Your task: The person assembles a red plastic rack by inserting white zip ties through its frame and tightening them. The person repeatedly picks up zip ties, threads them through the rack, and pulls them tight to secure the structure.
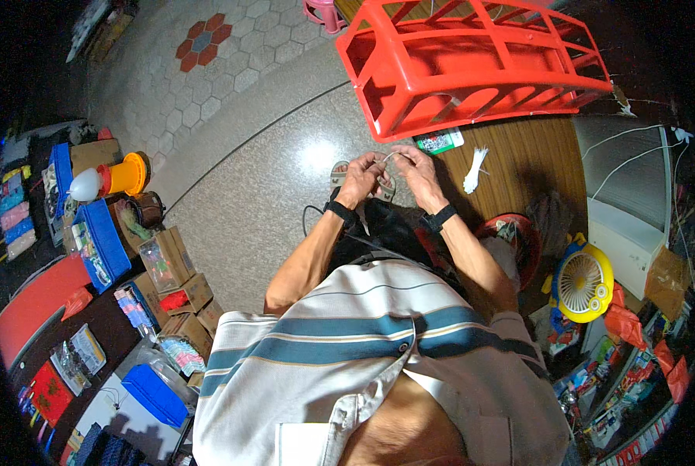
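Note:
My left hand [360, 177] and my right hand [416, 175] are raised close together in front of me, with fingers pinched. Between them runs a thin, bent white cable tie [391, 154], one end in each hand; the ends are hidden by my fingers. On the brown wooden table [530, 163], just right of my right hand, lies a bundle of similar white cable ties [475, 171]. A large red plastic rack [472, 109] with open, slatted sides rests on the table beyond my hands. A green and white card [439, 142] lies by its near edge.
A yellow and blue fan [585, 279] stands at the right, near a red basin [514, 233] beside the table. Cardboard boxes [165, 260] and blue bins [102, 245] crowd the left. A pink stool [325, 14] is at the far side of the tiled floor.

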The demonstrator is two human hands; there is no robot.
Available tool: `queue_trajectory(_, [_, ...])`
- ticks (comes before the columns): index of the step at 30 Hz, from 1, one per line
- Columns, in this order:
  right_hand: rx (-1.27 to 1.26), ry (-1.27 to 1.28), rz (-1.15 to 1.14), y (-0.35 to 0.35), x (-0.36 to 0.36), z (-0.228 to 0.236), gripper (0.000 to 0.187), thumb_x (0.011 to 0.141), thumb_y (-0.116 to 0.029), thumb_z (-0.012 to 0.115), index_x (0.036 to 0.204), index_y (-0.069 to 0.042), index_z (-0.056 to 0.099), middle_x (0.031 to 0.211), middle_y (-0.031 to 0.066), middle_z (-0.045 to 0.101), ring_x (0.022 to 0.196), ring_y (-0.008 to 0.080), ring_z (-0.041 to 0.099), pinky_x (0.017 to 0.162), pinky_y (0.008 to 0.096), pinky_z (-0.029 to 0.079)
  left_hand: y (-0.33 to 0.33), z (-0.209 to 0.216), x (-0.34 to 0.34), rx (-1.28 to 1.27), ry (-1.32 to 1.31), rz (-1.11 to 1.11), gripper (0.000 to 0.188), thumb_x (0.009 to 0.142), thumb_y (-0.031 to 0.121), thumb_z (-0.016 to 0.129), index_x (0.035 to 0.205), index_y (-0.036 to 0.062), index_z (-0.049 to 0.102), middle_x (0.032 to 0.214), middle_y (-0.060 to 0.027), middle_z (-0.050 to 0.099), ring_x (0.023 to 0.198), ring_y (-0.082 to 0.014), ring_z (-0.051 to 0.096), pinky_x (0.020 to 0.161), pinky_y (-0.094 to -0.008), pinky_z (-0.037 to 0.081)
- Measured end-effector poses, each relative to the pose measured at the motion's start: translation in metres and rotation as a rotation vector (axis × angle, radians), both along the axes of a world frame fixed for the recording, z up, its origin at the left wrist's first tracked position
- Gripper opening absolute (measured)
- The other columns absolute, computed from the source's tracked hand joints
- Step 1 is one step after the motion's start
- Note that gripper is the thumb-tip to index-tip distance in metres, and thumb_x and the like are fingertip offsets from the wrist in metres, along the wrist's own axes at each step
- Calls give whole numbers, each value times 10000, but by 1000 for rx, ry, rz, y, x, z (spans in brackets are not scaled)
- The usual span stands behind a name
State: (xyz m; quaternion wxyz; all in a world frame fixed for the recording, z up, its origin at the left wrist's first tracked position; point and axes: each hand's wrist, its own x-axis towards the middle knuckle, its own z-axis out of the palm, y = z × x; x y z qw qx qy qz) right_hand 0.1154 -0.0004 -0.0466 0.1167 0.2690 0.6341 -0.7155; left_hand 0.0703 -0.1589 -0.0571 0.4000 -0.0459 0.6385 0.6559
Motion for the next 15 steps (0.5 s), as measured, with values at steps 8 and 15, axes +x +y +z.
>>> queue_trajectory(8, [-27,-91,-92,0,3,-2,351,917,-225,609,1208,-30,588,1103,56,643,945,144,581,811,296,466,-2,-23,-18,103,-98,71,186,974,179,565,1092,42,609,811,-52,666,520,-120,568,506,-261,464])
queue_trajectory(15, [28,-88,-46,2,-2,0,348,943,-207,562,1241,-27,563,1110,63,645,915,151,587,813,298,462,0,-40,-32,165,-217,71,167,970,181,574,1073,57,621,849,-51,659,578,-127,587,555,-259,479])
